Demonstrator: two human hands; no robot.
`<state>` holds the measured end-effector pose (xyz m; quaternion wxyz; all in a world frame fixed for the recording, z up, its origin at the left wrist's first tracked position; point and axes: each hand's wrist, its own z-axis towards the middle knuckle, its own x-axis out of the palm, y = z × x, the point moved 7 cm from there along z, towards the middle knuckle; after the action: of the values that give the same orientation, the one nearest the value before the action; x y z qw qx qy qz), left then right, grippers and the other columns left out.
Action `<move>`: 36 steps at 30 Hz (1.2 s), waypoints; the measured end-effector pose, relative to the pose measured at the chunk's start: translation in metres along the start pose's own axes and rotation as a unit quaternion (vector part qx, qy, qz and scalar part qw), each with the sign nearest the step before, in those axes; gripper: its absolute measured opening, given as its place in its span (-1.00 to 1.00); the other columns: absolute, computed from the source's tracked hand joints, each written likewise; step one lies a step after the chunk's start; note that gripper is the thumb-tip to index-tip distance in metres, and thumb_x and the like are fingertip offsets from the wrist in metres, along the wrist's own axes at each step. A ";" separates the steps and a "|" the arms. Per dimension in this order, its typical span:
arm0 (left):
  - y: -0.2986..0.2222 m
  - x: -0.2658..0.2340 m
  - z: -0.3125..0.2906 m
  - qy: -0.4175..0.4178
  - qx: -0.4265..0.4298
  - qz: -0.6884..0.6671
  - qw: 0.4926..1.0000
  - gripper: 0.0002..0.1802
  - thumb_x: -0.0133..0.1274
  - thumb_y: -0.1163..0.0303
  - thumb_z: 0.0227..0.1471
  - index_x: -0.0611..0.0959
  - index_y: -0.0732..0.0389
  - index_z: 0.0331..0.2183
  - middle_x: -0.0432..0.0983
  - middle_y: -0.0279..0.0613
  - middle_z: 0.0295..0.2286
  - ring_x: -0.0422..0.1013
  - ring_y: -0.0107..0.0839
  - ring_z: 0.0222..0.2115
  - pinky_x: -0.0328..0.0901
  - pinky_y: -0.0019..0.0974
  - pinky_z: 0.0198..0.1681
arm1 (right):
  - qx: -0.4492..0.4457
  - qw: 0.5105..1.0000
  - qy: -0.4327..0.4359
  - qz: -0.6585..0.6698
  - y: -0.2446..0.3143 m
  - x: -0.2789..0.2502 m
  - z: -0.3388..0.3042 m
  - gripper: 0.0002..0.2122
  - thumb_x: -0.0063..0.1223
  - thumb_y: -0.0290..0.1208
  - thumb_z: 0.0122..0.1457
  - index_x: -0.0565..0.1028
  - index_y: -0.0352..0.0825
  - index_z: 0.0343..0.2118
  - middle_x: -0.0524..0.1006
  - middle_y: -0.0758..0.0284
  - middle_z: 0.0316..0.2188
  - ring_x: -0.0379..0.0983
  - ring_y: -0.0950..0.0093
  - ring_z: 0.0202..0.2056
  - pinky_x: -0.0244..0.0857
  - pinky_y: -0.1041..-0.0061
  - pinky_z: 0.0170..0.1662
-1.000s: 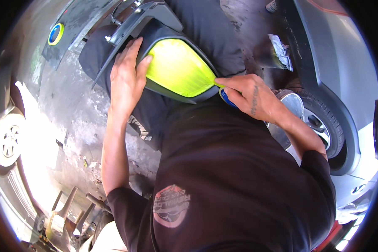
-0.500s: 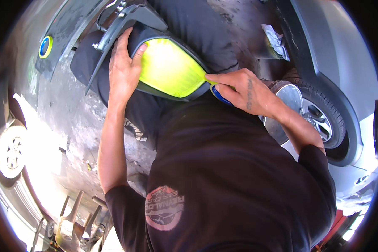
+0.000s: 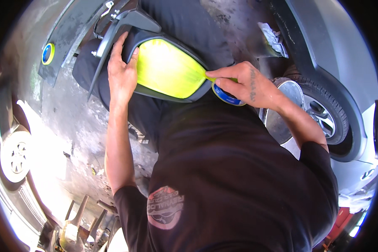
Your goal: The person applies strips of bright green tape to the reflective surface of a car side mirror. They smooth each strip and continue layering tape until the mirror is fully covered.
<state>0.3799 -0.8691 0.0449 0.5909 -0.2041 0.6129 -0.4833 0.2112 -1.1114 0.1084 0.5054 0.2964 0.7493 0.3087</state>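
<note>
A black car side mirror (image 3: pixel 193 95) rests on my lap, its face covered with bright yellow-green masking tape (image 3: pixel 168 67). My left hand (image 3: pixel 122 75) wraps round the mirror's left edge, thumb over the rim and fingers along the back. At the mirror's right corner, my right hand (image 3: pixel 252 86) pinches a yellow-green strip that runs onto the covered face. A roll of masking tape (image 3: pixel 227 95) with a blue core hangs under those fingers, partly hidden by the hand.
At the upper left, a second tape roll (image 3: pixel 48 53) lies on a grey car panel (image 3: pixel 77 31). A metal bucket (image 3: pixel 277 124) stands by a car wheel (image 3: pixel 323 115) on the right. Crumpled paper (image 3: pixel 274 40) lies farther off. Wooden legs (image 3: pixel 80 212) show at lower left.
My right fingers have drawn slightly back from the mirror's corner, baring more of the strip and the roll. My left hand keeps its hold, and the whole view has shifted a little.
</note>
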 end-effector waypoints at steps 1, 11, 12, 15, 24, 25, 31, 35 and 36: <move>-0.002 0.000 0.002 0.006 -0.004 -0.025 1.000 -0.41 0.17 0.42 0.32 0.49 0.27 0.33 0.47 0.14 0.27 0.38 -0.02 0.31 0.20 -0.16 0.39 | -0.004 1.000 -0.007 -0.007 0.005 -0.009 0.001 -0.66 0.06 -0.42 0.38 0.62 -0.46 0.12 0.71 -0.06 -0.24 0.70 0.31 -0.25 0.49 0.41 -0.05; -0.004 0.077 -0.048 -0.106 -0.150 -0.361 0.915 -0.37 0.03 0.42 0.45 0.29 0.44 0.40 0.43 0.04 0.24 0.36 -0.25 0.22 0.16 -0.23 0.36 | -0.057 0.965 -0.047 -0.250 0.070 -0.097 0.005 -0.66 0.09 -0.46 0.23 0.69 -0.37 0.03 0.67 -0.02 -0.38 0.63 0.03 -0.33 0.48 0.15 -0.16; -0.010 0.083 -0.058 -0.119 -0.155 -0.351 0.916 -0.36 0.02 0.40 0.47 0.26 0.42 0.42 0.42 0.01 0.24 0.35 -0.27 0.22 0.17 -0.23 0.36 | -0.064 0.959 -0.043 -0.274 0.069 -0.098 0.002 -0.66 0.09 -0.47 0.24 0.69 -0.36 0.05 0.66 0.00 -0.42 0.62 0.06 -0.39 0.47 0.19 -0.21; -0.010 0.091 -0.077 -0.127 -0.214 -0.411 0.877 -0.31 0.00 0.34 0.49 0.17 0.36 0.46 0.37 -0.01 0.28 0.33 -0.29 0.24 0.16 -0.22 0.37 | -0.142 0.930 -0.043 -0.337 0.076 -0.092 0.014 -0.68 0.13 -0.44 0.22 0.72 -0.31 0.01 0.66 0.04 -0.40 0.60 0.05 -0.33 0.47 0.12 -0.16; -0.054 0.035 -0.093 -0.048 -0.007 -0.081 0.996 -0.35 0.09 0.48 0.32 0.32 0.38 0.35 0.31 0.26 0.27 0.27 0.19 0.29 0.09 0.03 0.42 | -0.077 0.914 0.040 -0.396 0.106 -0.085 0.030 -0.77 0.08 -0.34 0.21 0.70 -0.38 -0.32 0.68 0.07 -0.34 0.64 0.03 -0.22 0.53 0.06 -0.06; -0.073 0.022 -0.090 -0.070 0.034 -0.052 0.996 -0.40 0.09 0.52 0.29 0.39 0.38 0.31 0.31 0.27 0.26 0.26 0.24 0.28 0.09 0.06 0.42 | -0.055 0.915 0.066 -0.394 0.102 -0.083 0.032 -0.76 0.08 -0.33 0.22 0.70 -0.38 -0.31 0.68 0.07 -0.33 0.64 0.03 -0.21 0.52 0.06 -0.05; -0.141 0.032 -0.032 0.011 0.228 0.001 0.974 -0.59 0.09 0.61 0.16 0.75 0.13 0.02 0.34 0.08 0.25 0.21 0.26 0.32 0.06 0.34 0.39 | -0.058 0.932 0.024 -0.356 0.107 -0.088 0.021 -0.75 0.08 -0.32 0.24 0.72 -0.37 -0.25 0.68 0.08 -0.26 0.62 0.01 -0.18 0.49 0.05 -0.03; -0.138 0.048 -0.019 0.060 0.225 -0.043 0.972 -0.53 0.07 0.64 0.10 0.78 0.03 -0.01 0.34 0.02 0.27 0.19 0.24 0.34 0.03 0.44 0.38 | -0.034 0.945 0.056 -0.320 0.107 -0.093 0.021 -0.77 0.10 -0.37 0.22 0.72 -0.36 -0.21 0.65 0.05 -0.36 0.60 0.03 -0.26 0.46 0.08 -0.10; -0.138 0.050 -0.019 0.074 0.225 -0.049 0.970 -0.52 0.06 0.64 0.08 0.78 0.03 -0.01 0.34 0.01 0.27 0.19 0.23 0.35 0.02 0.45 0.38 | -0.056 0.945 0.048 -0.319 0.101 -0.093 0.020 -0.76 0.14 -0.40 0.21 0.74 -0.33 -0.14 0.63 0.04 -0.41 0.57 0.05 -0.31 0.44 0.10 -0.15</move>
<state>0.3076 -0.9658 0.1301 0.5503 -0.0592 0.5200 -0.6506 0.2724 -1.1143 0.2332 0.5570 -0.0021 0.8092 0.1868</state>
